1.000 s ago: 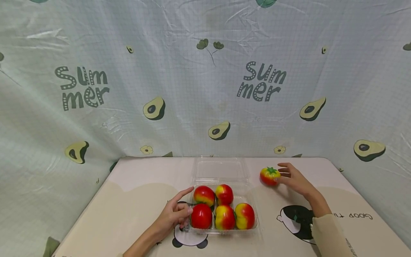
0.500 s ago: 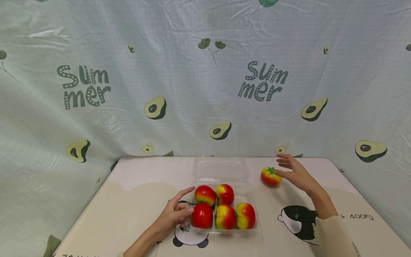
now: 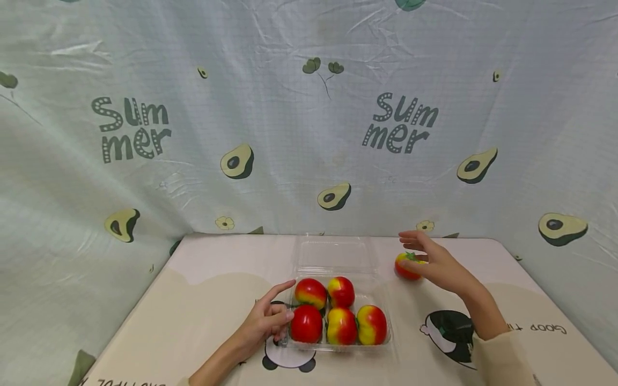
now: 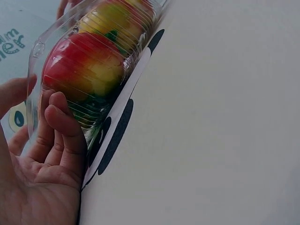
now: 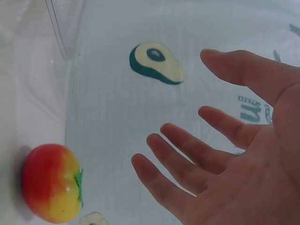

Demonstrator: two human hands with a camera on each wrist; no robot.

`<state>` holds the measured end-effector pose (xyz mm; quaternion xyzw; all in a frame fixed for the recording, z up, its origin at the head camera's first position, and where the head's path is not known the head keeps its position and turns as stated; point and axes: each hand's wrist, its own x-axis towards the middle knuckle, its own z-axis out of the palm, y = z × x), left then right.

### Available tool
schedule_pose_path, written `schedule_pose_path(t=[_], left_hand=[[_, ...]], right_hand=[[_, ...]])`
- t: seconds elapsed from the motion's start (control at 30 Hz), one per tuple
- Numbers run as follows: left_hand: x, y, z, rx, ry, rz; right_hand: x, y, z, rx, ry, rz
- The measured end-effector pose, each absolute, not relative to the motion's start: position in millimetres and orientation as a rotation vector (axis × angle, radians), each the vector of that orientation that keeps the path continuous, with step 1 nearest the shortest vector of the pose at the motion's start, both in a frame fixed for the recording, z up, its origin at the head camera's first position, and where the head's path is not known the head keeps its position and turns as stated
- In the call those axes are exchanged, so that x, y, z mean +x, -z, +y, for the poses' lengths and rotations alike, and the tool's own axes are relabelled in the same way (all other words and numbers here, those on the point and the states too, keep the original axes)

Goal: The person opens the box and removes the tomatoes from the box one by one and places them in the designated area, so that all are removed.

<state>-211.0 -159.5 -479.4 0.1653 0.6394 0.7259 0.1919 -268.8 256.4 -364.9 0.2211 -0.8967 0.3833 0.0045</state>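
My left hand [image 3: 263, 324] holds the left rim of a clear plastic clamshell box [image 3: 390, 335], with thumb and fingers at its edge. In the box sit several red-and-yellow fruits [image 3: 341, 326], glossy and tomato-like; the left wrist view shows one fruit [image 4: 82, 65] through the ribbed wall. Over a loose fruit of the same kind [image 3: 404, 272], right of the box on the table, hovers my right hand [image 3: 441, 267], fingers spread. In the right wrist view this fruit [image 5: 51, 183], with its green leafy top, stands apart from the fingertips [image 5: 139, 161].
The box's clear lid [image 3: 335, 254] lies folded back toward the rear. The table [image 3: 203, 300] bears printed cartoon figures and lettering. A pale curtain [image 3: 285, 123] with avocado prints hangs behind the table and along both sides.
My right hand first drew back and up from the loose fruit, then came left over it again. The fruit stays on the table, and my left hand keeps its place at the box.
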Motion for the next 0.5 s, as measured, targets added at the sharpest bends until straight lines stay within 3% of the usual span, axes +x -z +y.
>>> schedule_pose_path(t=[0.5], left_hand=[[-212, 481, -159, 0.467, -2.029, 1.804]], right_hand=[[-261, 370, 221, 0.920, -1.199, -2.846]])
